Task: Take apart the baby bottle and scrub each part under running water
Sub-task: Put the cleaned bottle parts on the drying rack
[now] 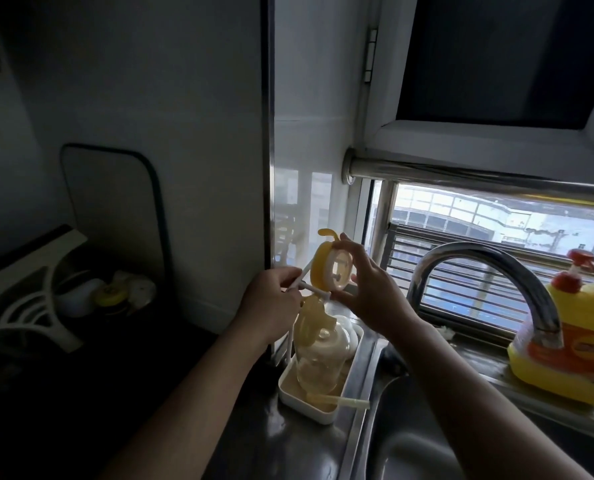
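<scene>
Holding a round yellow plastic bottle collar (325, 271) above the steel tabletop (288, 445), the right hand (368, 289) has its grip curled round the rim, thumb below and fingers above. The left hand (271, 303) pinches a thin white rod (314, 290) just beside the collar. Below them a white rectangular drying tray (309, 408) carries a clear upturned baby bottle (318, 370) and a pale yellow straw (340, 400). A curved steel tap (479, 268) arches over the steel sink (409, 445), near a yellow detergent jug (579, 337). Dishes in the dim far-left corner are hard to make out.
</scene>
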